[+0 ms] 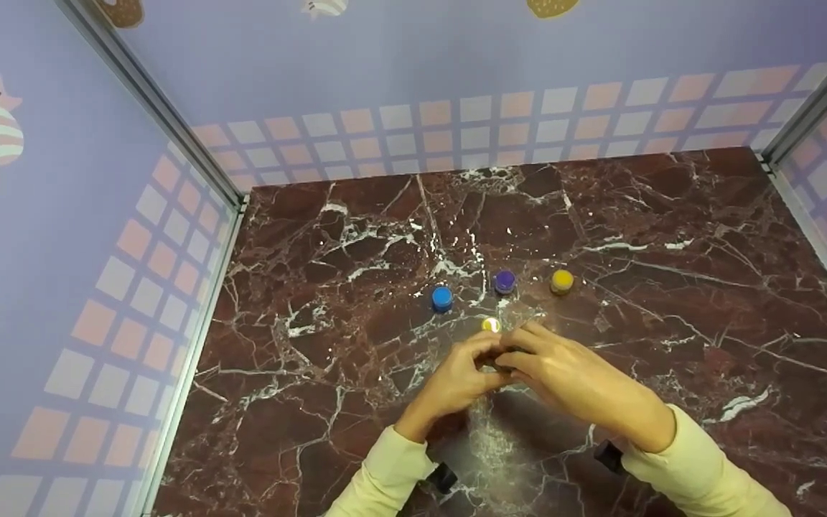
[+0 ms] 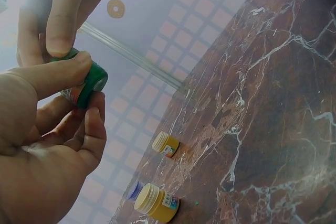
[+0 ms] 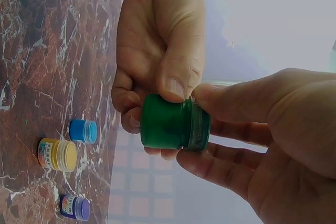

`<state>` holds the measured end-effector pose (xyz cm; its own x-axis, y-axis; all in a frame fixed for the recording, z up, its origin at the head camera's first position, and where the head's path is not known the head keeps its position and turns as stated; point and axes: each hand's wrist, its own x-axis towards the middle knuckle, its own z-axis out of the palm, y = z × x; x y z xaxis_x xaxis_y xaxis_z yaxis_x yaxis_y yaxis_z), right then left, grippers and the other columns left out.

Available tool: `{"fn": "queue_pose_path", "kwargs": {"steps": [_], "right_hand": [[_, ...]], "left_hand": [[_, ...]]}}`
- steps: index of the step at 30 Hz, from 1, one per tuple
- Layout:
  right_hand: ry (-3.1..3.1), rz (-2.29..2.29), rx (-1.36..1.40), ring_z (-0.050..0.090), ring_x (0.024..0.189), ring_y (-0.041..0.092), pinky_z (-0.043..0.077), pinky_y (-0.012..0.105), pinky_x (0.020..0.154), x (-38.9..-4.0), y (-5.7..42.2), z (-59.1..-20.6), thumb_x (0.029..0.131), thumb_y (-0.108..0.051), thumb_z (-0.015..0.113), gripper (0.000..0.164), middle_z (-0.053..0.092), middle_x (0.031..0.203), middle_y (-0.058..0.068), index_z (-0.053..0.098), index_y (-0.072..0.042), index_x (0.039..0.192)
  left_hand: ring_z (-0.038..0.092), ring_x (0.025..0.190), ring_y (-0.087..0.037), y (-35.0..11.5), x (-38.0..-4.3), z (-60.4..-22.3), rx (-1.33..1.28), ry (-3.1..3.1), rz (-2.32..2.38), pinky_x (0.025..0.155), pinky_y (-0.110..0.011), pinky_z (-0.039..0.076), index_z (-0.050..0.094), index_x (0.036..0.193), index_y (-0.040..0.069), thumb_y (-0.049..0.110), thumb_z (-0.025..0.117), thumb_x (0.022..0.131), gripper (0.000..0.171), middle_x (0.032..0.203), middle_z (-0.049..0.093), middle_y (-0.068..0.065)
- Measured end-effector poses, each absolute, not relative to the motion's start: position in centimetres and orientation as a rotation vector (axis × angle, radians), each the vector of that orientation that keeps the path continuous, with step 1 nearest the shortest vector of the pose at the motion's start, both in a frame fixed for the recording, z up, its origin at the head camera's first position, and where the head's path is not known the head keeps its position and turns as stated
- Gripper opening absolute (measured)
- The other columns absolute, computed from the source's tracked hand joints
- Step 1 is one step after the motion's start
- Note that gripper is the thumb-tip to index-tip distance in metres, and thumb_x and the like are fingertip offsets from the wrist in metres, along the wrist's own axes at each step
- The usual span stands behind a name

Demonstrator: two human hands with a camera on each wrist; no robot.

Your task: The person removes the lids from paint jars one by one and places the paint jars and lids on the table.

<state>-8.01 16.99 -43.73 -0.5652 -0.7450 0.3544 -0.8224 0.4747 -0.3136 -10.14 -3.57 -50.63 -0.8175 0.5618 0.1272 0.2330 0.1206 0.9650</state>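
A small green paint jar (image 3: 163, 121) is held between both hands, raised off the table in the wrist views. My left hand (image 1: 456, 377) grips the jar's body with thumb and fingers. At the other end, my right hand (image 1: 575, 377) pinches the ribbed lid (image 3: 199, 127) with its thumb and fingertips. The head view hides most of the green jar behind the fingers. Just beyond the fingertips stands a yellow paint jar (image 1: 491, 325).
Past the hands, a blue jar (image 1: 442, 299), a purple jar (image 1: 505, 282) and a second yellow jar (image 1: 562, 281) stand upright on the dark marbled table (image 1: 277, 431). Patterned panels (image 1: 413, 64) wall in the back and both sides.
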Motion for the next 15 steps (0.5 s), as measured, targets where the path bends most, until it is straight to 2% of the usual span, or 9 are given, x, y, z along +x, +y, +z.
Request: {"fn": "queue_pose_path", "kwargs": {"steps": [6, 11, 15], "right_hand": [[-2.498, 0.689, 1.424, 0.058, 0.105, 0.020, 0.057, 0.033, 0.086, -8.13, 16.88, -43.85, 0.088, 0.004, 0.075, 0.023, 0.064, 0.116, 0.006, 0.074, -0.005, 0.109], [-2.468, 0.701, 1.420, 0.058, 0.103, 0.021, 0.056, 0.035, 0.087, -8.28, 16.81, -44.01, 0.085, 0.003, 0.076, 0.025, 0.065, 0.116, 0.006, 0.074, -0.006, 0.109], [-2.457, 0.736, 1.400, 0.059, 0.104, 0.022, 0.055, 0.037, 0.091, -8.40, 16.75, -44.14, 0.085, 0.000, 0.078, 0.025, 0.067, 0.115, 0.005, 0.075, -0.008, 0.108]], "left_hand": [[0.059, 0.119, -0.014, -3.93, -10.36, -50.79, 0.830, 2.119, 1.727, 0.104, -0.031, 0.050, 0.074, 0.116, 0.002, 0.007, 0.078, 0.090, 0.028, 0.135, 0.063, -0.006], [0.061, 0.112, -0.015, -3.98, -10.38, -50.94, 0.833, 2.085, 1.779, 0.101, -0.032, 0.052, 0.073, 0.115, -0.001, 0.005, 0.078, 0.089, 0.027, 0.130, 0.064, -0.008], [0.061, 0.112, -0.015, -3.96, -10.38, -50.96, 0.819, 2.093, 1.800, 0.102, -0.032, 0.052, 0.071, 0.118, -0.003, 0.001, 0.077, 0.088, 0.030, 0.129, 0.065, -0.010]]}}
